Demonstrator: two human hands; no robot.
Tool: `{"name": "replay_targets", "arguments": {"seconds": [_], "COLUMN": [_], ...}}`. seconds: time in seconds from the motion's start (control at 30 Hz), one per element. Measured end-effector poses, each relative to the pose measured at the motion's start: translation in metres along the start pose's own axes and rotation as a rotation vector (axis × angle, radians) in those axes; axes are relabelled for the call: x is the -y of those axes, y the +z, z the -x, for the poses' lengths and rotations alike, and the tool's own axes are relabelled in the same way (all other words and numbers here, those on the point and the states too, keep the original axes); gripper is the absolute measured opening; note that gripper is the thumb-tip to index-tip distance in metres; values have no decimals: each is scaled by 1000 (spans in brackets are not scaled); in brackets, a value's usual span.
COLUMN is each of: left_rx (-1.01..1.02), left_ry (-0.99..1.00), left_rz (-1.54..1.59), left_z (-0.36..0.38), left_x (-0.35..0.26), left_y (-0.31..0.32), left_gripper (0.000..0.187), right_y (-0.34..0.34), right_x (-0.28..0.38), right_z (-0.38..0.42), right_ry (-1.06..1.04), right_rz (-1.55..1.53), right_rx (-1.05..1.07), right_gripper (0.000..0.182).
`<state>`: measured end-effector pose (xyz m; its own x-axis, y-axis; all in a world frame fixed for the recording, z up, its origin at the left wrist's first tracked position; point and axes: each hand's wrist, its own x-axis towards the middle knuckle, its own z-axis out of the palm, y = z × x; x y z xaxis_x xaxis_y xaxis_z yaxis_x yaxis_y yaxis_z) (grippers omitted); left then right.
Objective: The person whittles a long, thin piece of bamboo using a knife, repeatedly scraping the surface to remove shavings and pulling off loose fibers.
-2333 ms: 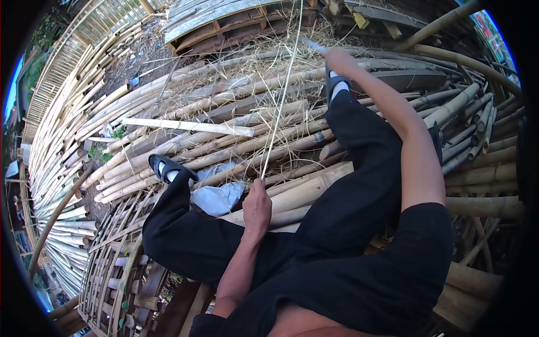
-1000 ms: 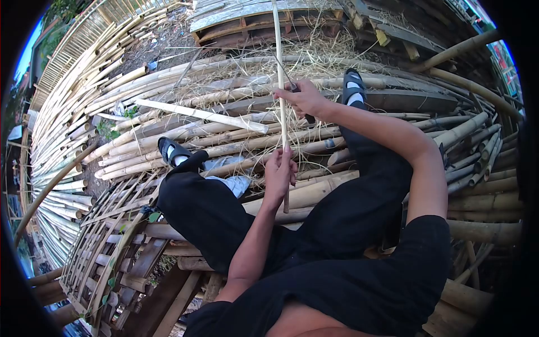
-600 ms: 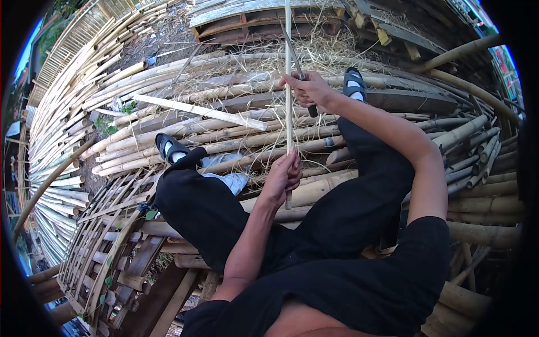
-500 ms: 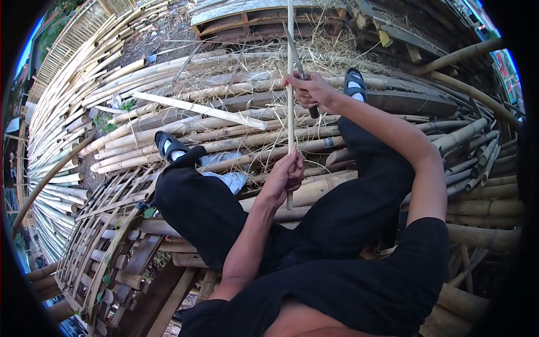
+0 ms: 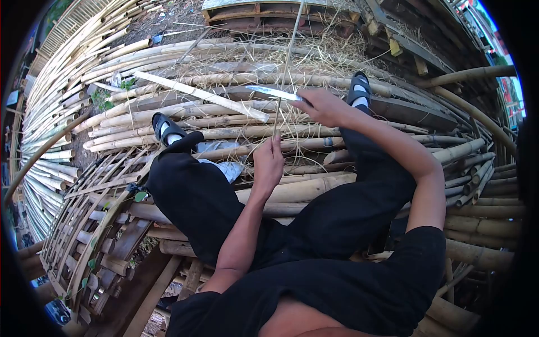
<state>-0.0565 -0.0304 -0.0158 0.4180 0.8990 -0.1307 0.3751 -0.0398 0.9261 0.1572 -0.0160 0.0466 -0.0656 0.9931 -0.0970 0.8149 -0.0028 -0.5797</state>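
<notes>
My left hand (image 5: 269,160) pinches the near end of a thin bamboo strip (image 5: 287,62), which runs away from me up past the top of the view. My right hand (image 5: 323,106) grips the handle of a knife (image 5: 272,93). The blade points left and lies across the strip just above my left hand. I sit on stacked bamboo poles with my legs in black trousers spread, black sandals on both feet (image 5: 165,128).
Long bamboo poles (image 5: 185,115) lie stacked under and ahead of me, strewn with dry shavings. A flat split slat (image 5: 200,96) rests on them at the left. A woven bamboo lattice (image 5: 95,213) sits at the lower left. Wooden pallets (image 5: 269,8) lie at the far top.
The knife blade has swung from upright along the strip to lying across it, pointing left. My left hand slid up the strip; its lower end no longer sticks out below my fist.
</notes>
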Motion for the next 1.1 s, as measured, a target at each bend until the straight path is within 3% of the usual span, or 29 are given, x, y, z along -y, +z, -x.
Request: {"name": "replay_targets", "arguments": {"seconds": [0.1,0.17,0.43,0.77,0.83,0.9,0.97,1.0,1.07,1.1], "left_rx": [-56,-74,-125,-80,-40,-32,-29,-16,-9,-12], "left_ry": [8,-18,53,28,-1,-21,-47,-50,-38,-34], "left_rz": [-55,-74,-180,-242,-237,-243,-250,-223,-177,-171], "left_z": [-4,-5,-8,-17,-13,4,12,12,7,4], "left_x": [-5,-6,6,19,23,28,26,20,9,8], "left_y": [-3,-5,-1,1,-2,-2,-4,-5,-6,-4], "left_gripper": [35,34,30,34,34,34,33,32,32,32], "right_y": [13,27,54,38,34,5,-55,-59,-60,-59], "right_x": [9,11,19,-16,-43,-123,-120,-122,-122,-113], "right_z": [9,14,14,-4,-11,-29,-15,-11,0,6], "right_ry": [-30,-178,-115,-127,-26,23,231,228,414,411], "right_rz": [100,187,234,333,346,384,581,584,258,265], "right_rx": [89,57,180,126,46,-179,-263,-269,-540,-542], "right_gripper": [37,30,36,35,39,31,32,32,33,33]}}
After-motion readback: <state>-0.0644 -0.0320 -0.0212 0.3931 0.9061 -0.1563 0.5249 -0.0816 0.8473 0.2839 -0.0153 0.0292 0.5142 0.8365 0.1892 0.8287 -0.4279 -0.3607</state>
